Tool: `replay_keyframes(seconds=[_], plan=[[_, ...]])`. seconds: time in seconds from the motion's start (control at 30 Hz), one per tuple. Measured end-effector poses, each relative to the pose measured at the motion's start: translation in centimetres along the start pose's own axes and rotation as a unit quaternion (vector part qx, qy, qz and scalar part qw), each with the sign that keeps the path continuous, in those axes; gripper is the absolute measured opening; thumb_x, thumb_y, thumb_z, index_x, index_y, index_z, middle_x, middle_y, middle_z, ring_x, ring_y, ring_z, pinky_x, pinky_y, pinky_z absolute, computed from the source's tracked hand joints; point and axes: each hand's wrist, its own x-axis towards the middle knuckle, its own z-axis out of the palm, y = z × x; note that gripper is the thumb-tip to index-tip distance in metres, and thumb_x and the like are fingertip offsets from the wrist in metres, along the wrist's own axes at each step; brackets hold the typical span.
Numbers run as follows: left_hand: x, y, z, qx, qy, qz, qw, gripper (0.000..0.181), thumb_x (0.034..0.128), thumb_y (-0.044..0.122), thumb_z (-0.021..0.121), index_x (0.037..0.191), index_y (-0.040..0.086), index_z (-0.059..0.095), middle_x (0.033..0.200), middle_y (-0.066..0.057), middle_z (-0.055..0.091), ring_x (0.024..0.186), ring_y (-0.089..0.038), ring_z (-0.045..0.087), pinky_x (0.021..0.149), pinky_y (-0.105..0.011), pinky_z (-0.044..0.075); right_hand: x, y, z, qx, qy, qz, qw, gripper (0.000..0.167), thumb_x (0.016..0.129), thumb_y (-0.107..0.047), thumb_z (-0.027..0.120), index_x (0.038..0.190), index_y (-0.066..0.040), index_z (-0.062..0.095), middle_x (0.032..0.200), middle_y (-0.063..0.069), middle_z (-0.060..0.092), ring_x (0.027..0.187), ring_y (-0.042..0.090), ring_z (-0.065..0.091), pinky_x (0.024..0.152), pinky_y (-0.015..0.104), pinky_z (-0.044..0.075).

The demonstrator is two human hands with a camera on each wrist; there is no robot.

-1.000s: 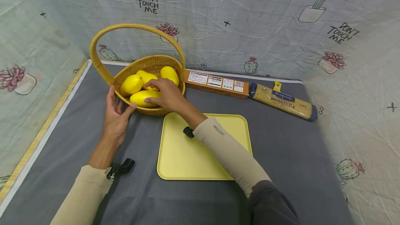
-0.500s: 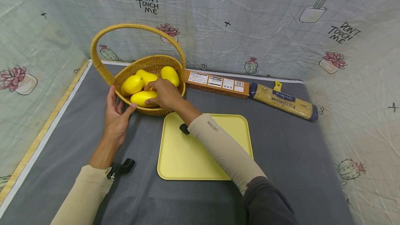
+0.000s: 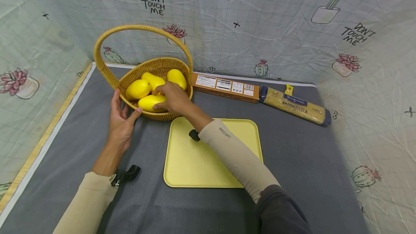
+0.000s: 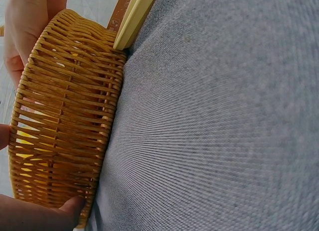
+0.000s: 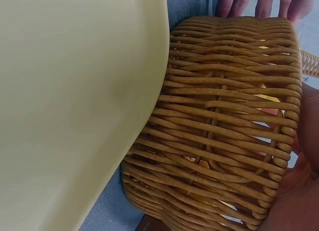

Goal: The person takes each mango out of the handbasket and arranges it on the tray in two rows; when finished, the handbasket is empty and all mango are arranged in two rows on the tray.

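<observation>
Right hand (image 3: 175, 98) eases the front fruit (image 3: 147, 103) over!

And there's movement inside the basket (image 3: 159, 117)! The front fruit, yellow and smooth, has slid a touch towards the right over the last second, its far tip drawing clear of where it lay. Its neighbour, the left fruit (image 3: 138, 89), has settled slightly lower too. Thumb low, fingers over the top: the right hand looks to have a pinch on it, though the palm hides the far end.

Steady as ever on the other side, the left hand (image 3: 121, 125) hasn't budged, fingers spread and fairly straight against the basket, thumb at the rim. It looks like a brace against tipping.

What does it mean? Only a small shift, I'd judge: a grip being sorted out, no lift yet. All four pieces sit in the basket, with the back fruit (image 3: 152, 79) and right fruit (image 3: 177, 78) beyond the busy fingers. Just in front on the bench (image 3: 149, 205), the yellow tray (image 3: 191, 165) holds nothing that shows.
</observation>
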Motion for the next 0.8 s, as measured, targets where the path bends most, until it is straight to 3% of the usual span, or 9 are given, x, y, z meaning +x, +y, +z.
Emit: replay_keyframes(seconds=[0.8], plan=[[-0.1, -0.2, 0.1, -0.007, 0.001, 0.007, 0.9999, 0.100, 0.0990, -0.001, 0.071, 0.171, 0.034, 0.011, 0.180, 0.006, 0.002, 0.167, -0.026, 0.010, 0.133, -0.045, 0.024, -2.4, -0.1, -1.6, 0.002, 0.025, 0.000, 0.9997, 0.051, 0.089, -0.041, 0.086, 0.134, -0.019, 0.075, 0.119, 0.002, 0.069, 0.107, 0.016, 0.059, 0.089, 0.027, 0.050]])
